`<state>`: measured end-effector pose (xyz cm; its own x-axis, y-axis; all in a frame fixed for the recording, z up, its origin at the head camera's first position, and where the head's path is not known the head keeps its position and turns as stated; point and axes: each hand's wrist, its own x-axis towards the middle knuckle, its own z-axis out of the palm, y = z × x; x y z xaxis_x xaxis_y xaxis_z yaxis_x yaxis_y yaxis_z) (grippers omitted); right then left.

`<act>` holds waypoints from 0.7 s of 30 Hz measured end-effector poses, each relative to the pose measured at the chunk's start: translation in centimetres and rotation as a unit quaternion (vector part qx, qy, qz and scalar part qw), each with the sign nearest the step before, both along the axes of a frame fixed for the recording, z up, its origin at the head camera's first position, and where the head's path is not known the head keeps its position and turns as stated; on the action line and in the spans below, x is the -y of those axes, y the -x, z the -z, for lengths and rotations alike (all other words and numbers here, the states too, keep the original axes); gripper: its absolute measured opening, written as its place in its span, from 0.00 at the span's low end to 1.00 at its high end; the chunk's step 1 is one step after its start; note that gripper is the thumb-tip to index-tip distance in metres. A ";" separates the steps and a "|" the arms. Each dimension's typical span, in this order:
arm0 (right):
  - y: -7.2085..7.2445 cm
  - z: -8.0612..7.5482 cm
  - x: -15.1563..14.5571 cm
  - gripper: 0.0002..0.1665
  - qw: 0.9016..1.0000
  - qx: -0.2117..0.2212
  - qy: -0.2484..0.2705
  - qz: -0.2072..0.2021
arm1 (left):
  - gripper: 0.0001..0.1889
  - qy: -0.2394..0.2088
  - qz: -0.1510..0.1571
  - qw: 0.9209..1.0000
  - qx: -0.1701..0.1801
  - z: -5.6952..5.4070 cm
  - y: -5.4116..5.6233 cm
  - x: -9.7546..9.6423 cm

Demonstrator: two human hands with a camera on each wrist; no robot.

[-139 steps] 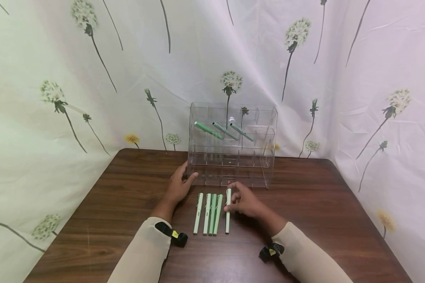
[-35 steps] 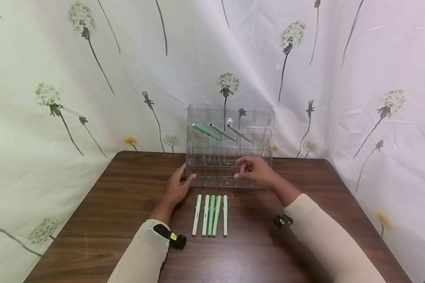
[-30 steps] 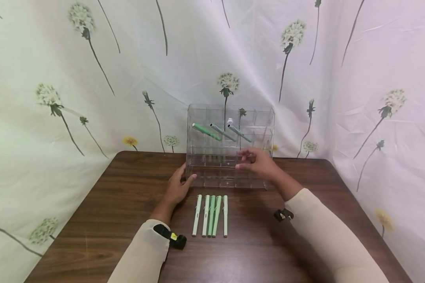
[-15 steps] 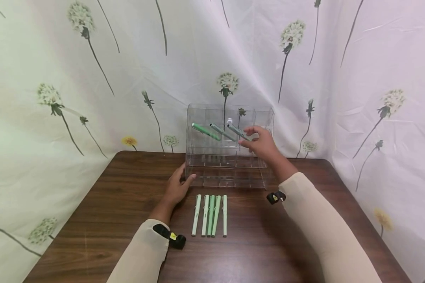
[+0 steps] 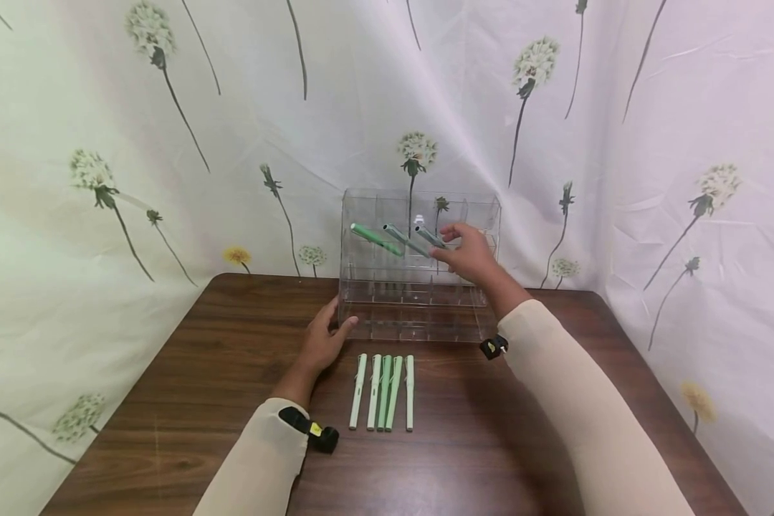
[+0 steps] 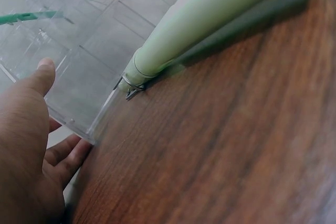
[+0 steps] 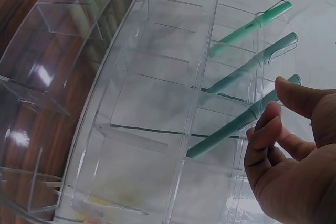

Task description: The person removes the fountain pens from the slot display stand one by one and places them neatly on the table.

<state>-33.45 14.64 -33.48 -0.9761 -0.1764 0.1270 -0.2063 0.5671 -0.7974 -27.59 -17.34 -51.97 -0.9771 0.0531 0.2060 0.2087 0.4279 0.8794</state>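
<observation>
1. I am observing the person's left hand [image 5: 322, 344] holding the lower left corner of the clear organiser [image 5: 419, 333], with the thumb lying across the front and the other fingers reaching past the side edge. It appears to be bracing light plastic that could otherwise be sliding or tipping.

2. The right hand [image 5: 469, 254] is hanging at the organiser's upper tier. Its fingers are half curling, with thumb and index finger standing slightly apart on either side of the third pen [image 7: 220, 136]. I cannot tell whether they are pressing on it.

3. That pen is leaning in its compartment, its capped end showing just past the right thumb. The slant seems to be leaving the cap exposed to the fingertips.

4. To the left of the right fingers, a grey-green pen [image 5: 404, 240] and, farther off, a bright green pen [image 5: 375, 239] are leaning likewise, apparently being kept apart by the dividers.

5. Five pens [image 5: 394, 394] are lying on the wooden table [image 5: 187, 365], nearer the person than the left thumb. They are pointing their caps towards the organiser, presumably for an easy pick-up; the rightmost is lying slightly apart from the rest.
</observation>
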 end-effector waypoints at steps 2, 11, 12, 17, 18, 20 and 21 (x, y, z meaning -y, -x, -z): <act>0.1 0.0 0.3 0.35 1.000 0.000 -0.004 0.000 | 0.39 -0.003 0.001 1.000 -0.001 0.0 0.0 0.1; 0.9 0.2 1.0 0.32 1.000 0.010 -0.007 0.010 | 0.39 -0.003 0.000 1.000 0.003 -0.2 -0.2 0.0; 1.0 0.2 1.0 0.31 1.000 0.009 -0.006 0.010 | 0.39 -0.004 0.001 1.000 0.001 -0.2 -0.1 0.0; 1.3 0.3 1.3 0.22 1.000 -0.001 -0.010 0.017 | 0.39 -0.002 0.004 1.000 -0.002 -0.1 0.0 0.0; 1.4 0.4 1.3 0.20 1.000 -0.004 -0.012 0.019 | 0.39 -0.001 0.005 1.000 -0.002 -0.1 0.0 0.0; 1.6 0.5 1.4 0.16 1.000 -0.010 -0.016 0.024 | 0.39 0.000 0.005 1.000 -0.002 -0.1 0.0 0.0; 1.6 0.6 1.4 0.15 0.999 -0.014 -0.017 0.027 | 0.40 0.001 0.005 1.000 -0.002 -0.1 0.0 0.0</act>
